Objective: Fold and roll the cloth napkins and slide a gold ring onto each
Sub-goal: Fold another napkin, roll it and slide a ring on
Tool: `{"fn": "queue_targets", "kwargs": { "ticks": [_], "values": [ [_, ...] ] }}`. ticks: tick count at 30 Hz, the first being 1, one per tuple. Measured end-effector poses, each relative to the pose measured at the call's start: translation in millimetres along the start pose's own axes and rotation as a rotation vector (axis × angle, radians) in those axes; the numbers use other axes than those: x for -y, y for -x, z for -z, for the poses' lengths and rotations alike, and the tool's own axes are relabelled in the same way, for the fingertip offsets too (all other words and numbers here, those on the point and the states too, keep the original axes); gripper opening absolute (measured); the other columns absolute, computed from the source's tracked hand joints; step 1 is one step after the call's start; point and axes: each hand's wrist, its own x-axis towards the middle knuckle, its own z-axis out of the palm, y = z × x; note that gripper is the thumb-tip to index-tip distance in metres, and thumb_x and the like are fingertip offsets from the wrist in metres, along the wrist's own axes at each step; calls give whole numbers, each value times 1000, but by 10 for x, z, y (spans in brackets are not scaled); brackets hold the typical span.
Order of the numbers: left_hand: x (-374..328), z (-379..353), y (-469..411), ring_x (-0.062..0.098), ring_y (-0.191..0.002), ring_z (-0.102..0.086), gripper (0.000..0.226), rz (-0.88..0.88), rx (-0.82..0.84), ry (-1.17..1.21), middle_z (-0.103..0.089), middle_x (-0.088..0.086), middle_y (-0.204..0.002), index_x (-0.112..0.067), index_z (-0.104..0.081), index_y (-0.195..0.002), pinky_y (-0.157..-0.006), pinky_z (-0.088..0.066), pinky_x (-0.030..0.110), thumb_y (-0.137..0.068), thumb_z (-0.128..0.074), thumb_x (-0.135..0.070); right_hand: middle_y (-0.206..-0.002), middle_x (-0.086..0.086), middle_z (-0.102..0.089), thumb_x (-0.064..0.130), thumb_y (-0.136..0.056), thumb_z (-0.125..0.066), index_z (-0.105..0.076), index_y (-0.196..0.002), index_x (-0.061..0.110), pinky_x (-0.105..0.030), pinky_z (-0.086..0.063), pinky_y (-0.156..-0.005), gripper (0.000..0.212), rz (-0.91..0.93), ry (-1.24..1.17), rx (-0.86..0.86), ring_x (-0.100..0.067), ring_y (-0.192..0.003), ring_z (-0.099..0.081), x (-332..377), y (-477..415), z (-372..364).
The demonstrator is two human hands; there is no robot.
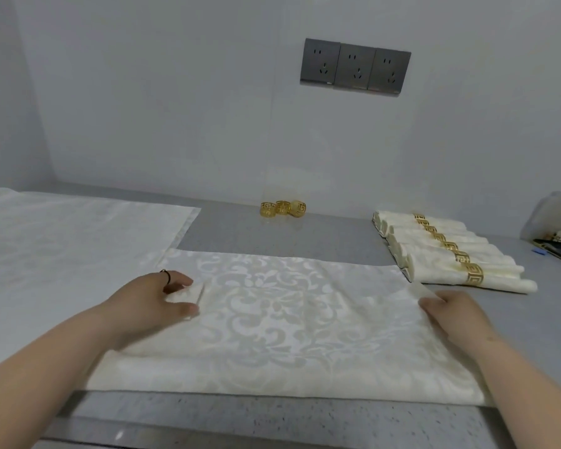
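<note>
The napkin you are working on lies flat in front of you at the near edge of the tabletop. It is a cream cloth with a pale leaf pattern, spread wide from left to right, and its near side shows a doubled, folded edge. Your left hand is at its left end, with thumb and fingers curled round a small turned-over piece of the cloth, gripping it; a thin dark band sits on one finger. Your right hand is at the right end, where its fingers lie fairly straight on the edge and the far corner lifts a little. I cannot tell whether the thumb pinches the cloth from below. Beyond the napkin, three loose gold rings with a cut key pattern stand touching one another in a short row near the back of the tabletop, close to the wall. To the right, well apart from them, the rolled napkins lie side by side in a slanting row, each with a gold ring round its middle; the nearest one lies just beyond your right hand. To the left, flat cloths of the same cream stuff lie spread out, and their edge meets the far left corner of your napkin. On the wall above, three grey sockets sit in a row.
</note>
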Motion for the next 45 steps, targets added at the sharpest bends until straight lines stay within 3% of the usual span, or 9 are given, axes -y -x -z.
{"fn": "queue_targets", "kwargs": {
  "ticks": [4,7,10,14,20,27,31,41,45],
  "values": [
    [-43,9,3,9,-120,-45,66,-4,68,-178,-47,-10,-131,-28,-40,-133,-88,-32,17,-75,-72,-35,-64,-4,-51,19,-90,-48,-48,-61,14,-30,-35,-63,30,36,229,-24,-27,-76,-50,5,-28,-41],
    [-55,7,-13,16,-115,-50,43,18,-56,-279,-55,-5,-124,-25,-48,-126,-81,-34,21,-85,-61,-31,-63,-2,-49,19,-89,-49,-45,-60,14,-30,-34,-59,29,45,288,-15,-27,-74,-48,-5,-16,-17],
    [-33,25,-1,19,-83,-53,2,18,-139,-211,-60,2,-88,-22,-58,-85,-63,-33,25,-86,-58,-21,-62,-3,-51,20,-89,-50,-44,-61,13,-27,-33,-54,29,45,340,9,-21,-65,-47,-59,28,32],
    [-18,117,-40,16,-48,-42,27,66,-96,-167,-48,2,-53,-14,-51,-60,-47,-30,22,-84,-61,-18,-57,-5,-54,17,-86,-56,-49,-59,9,-27,-31,-52,29,-5,272,113,-19,-56,-48,-92,61,175],
    [40,347,-284,16,-58,-52,20,122,-153,-69,-59,3,-63,-18,-61,-62,-53,-36,18,-81,-65,-14,-55,-5,-40,17,-90,-54,-36,-52,9,-29,-21,-49,42,25,168,80,-17,-52,-36,27,-33,295],
    [142,328,-550,19,-54,-45,19,150,-210,-57,-55,6,-57,2,-65,-68,-51,-31,19,-83,-62,-9,-55,-7,-40,15,-94,-47,-36,-53,10,-29,-23,-52,42,96,4,27,-19,-54,-35,126,-341,58],
    [243,268,-711,22,-64,-48,24,171,-214,-135,-56,5,-62,-5,-62,-64,-55,-32,25,-85,-63,-17,-66,-13,-50,16,-94,-46,-42,-56,9,-31,-28,-58,38,77,97,19,-26,-68,-45,122,-509,-129],
    [184,90,-961,27,-98,-56,27,165,-309,-564,-62,8,-105,-15,-61,-107,-69,-35,24,-93,-47,-34,-80,-13,-49,14,-93,-38,-29,-61,13,-29,-32,-65,33,67,328,-80,-33,-93,-53,109,-687,-326],
    [129,80,-929,25,-89,-53,31,139,-322,-545,-63,7,-107,-15,-62,-109,-70,-32,26,-93,-45,-37,-89,-18,-57,13,-94,-36,-33,-69,11,-29,-34,-65,26,72,364,-103,-33,-98,-56,87,-702,-367]
  ]
}}
